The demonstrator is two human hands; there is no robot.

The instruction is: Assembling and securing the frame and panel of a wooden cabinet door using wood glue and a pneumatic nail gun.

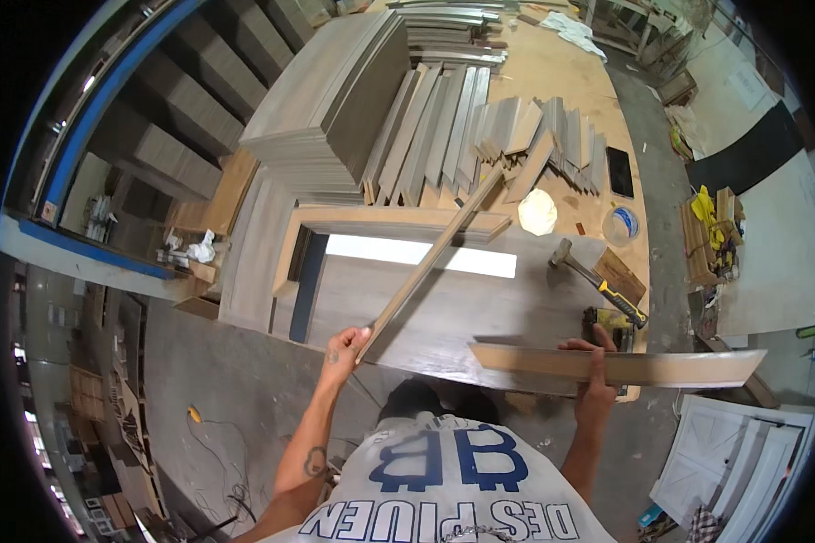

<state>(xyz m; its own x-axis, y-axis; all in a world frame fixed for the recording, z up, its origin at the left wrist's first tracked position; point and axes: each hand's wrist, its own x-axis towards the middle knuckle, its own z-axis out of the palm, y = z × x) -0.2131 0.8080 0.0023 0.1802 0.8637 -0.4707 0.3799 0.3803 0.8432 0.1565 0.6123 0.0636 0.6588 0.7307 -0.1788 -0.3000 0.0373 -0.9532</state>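
Note:
My left hand (346,349) is closed round the near end of a long narrow wooden strip (430,261), which slants away over the table to the right. Held at about its middle, a wooden board with angled ends (679,367) lies across my right hand (596,378), level above the table's near right edge. Beneath the strip, two wooden frame pieces (380,220) meet at a corner on a grey panel (380,299). A white strip (462,260) and a dark strip (309,288) lie along their inner sides.
At the right are a hammer (598,282), a phone (619,172), a tub with blue tape (621,223), a pale round thing (537,212) and a yellow-black tool (608,318). Behind stand stacked grey panels (326,81) and many cut wooden pieces (435,136). A blue-edged rack (86,136) is left.

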